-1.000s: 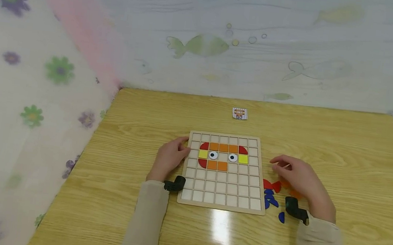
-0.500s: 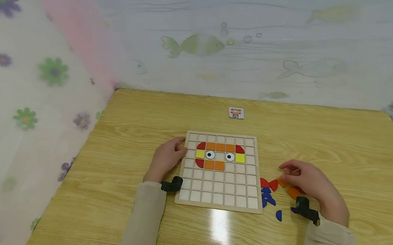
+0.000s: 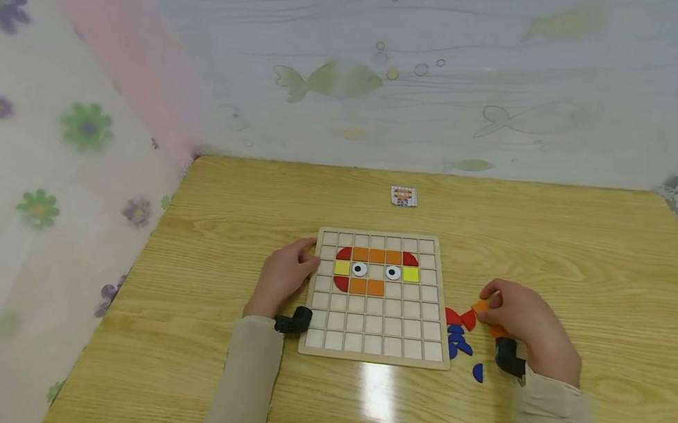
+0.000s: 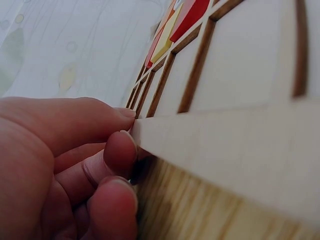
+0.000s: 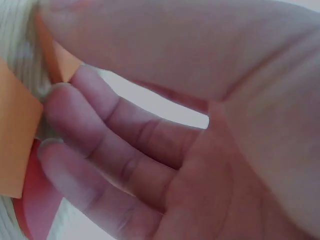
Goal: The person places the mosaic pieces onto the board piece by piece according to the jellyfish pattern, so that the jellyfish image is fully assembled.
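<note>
A wooden grid board (image 3: 375,345) lies on the table with red, orange and yellow tiles and two eye pieces in its upper cells. My left hand (image 3: 284,275) holds the board's left edge; in the left wrist view, the thumb and fingertips of that hand (image 4: 85,150) meet at the rim. Right of the board, my right hand (image 3: 530,324) pinches an orange square tile (image 3: 480,307) low over the table. The right wrist view has the tile (image 5: 65,62) between thumb and fingers. Another orange tile (image 3: 497,331) is partly hidden under this hand.
Beside the board's right edge lie red quarter-round tiles (image 3: 454,317) and several blue half-round tiles (image 3: 456,340). One blue piece (image 3: 478,372) sits apart, nearer the front. A small pattern card (image 3: 403,196) lies behind the board. Patterned walls border the table's left and back.
My right hand has moved down from beside the board to the loose orange tiles and now pinches one. The left hand stays at the board's edge. The head view has shifted slightly.
</note>
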{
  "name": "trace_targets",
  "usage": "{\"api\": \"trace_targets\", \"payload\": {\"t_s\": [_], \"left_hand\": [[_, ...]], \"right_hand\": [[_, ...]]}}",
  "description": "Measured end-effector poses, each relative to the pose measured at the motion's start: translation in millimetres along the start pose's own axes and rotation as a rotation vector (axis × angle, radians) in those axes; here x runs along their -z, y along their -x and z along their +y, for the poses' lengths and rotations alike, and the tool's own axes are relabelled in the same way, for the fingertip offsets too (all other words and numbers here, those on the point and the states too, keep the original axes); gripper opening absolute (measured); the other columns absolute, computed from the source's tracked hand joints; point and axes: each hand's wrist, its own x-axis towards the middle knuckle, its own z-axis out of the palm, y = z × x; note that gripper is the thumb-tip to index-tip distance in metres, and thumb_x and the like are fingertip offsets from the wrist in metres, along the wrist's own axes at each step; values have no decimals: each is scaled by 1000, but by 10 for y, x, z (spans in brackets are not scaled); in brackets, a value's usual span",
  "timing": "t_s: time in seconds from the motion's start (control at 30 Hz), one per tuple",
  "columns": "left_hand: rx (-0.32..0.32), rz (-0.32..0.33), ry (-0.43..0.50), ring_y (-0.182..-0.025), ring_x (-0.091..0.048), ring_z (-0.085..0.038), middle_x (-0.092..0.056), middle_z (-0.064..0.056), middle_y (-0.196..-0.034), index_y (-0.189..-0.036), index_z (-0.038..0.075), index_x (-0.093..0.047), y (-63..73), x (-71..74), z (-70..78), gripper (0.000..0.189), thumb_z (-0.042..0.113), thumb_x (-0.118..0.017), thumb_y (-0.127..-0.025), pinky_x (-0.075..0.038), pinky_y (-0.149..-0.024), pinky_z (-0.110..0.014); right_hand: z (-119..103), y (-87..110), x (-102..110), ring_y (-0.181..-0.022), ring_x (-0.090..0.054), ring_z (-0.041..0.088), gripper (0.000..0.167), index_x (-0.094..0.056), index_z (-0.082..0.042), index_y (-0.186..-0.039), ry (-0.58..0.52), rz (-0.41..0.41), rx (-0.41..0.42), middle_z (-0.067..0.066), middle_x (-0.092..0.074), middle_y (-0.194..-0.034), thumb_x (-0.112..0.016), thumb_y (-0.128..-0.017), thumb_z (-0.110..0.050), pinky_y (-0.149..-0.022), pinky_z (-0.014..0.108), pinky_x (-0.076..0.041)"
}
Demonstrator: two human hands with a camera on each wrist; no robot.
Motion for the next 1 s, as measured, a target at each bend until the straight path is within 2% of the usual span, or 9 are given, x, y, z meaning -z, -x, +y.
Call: {"api": "trace_targets", "payload": {"t_s": [0.13,0.3,0.53,0.7,0.87,1.0], "left_hand": [[-4,7,2,-53,-47,-14,-54,3,-70,-126,21,-51,-1,12,0,41,30,-55,-86,-36,-55,-28],[11,-22,23,-52,-49,-14,-54,2,-69,-127,20,-50,24,-8,-7,42,30,-56,-87,-38,-55,-29],[-31,11,5,-50,-47,-13,-54,3,-68,-125,18,-53,12,3,4,40,28,-56,-86,-37,-53,-28],[-34,7,20,-50,-48,-14,-54,2,-68,-126,18,-52,-2,11,25,41,29,-56,-86,-37,-53,-29],[-6,3,0,-50,-48,-14,-53,2,-69,-126,19,-52,16,7,-20,41,29,-56,-86,-37,-53,-29],[-3,4,6,-50,-47,-15,-54,3,-68,-125,21,-52,11,-12,-27,41,30,-57,-86,-37,-53,-29]], "right_hand": [[-10,-16,-3,-76,-48,25,30,-54,-2,-97,-2,21,6,11,-53,-87,-68,-76,-16,-66,35,-39],[11,-3,-10,-78,-47,26,30,-51,-3,-97,-34,36,-1,11,-53,-89,-67,-79,-22,-66,36,-38],[-9,-35,1,-76,-48,23,28,-52,-5,-98,-11,166,67,8,-54,-88,-62,-83,-27,-62,31,-36],[-65,-71,2,-81,-52,25,27,-54,-6,-101,-19,235,110,8,-57,-91,-60,-85,-27,-66,34,-40],[-185,-118,-125,-81,-52,23,24,-60,-10,-102,-42,245,133,5,-60,-91,-59,-86,-28,-70,37,-41],[-273,-160,-202,-77,-50,20,22,-63,-14,-99,-72,250,131,2,-61,-91,-60,-85,-30,-67,33,-41]]}}
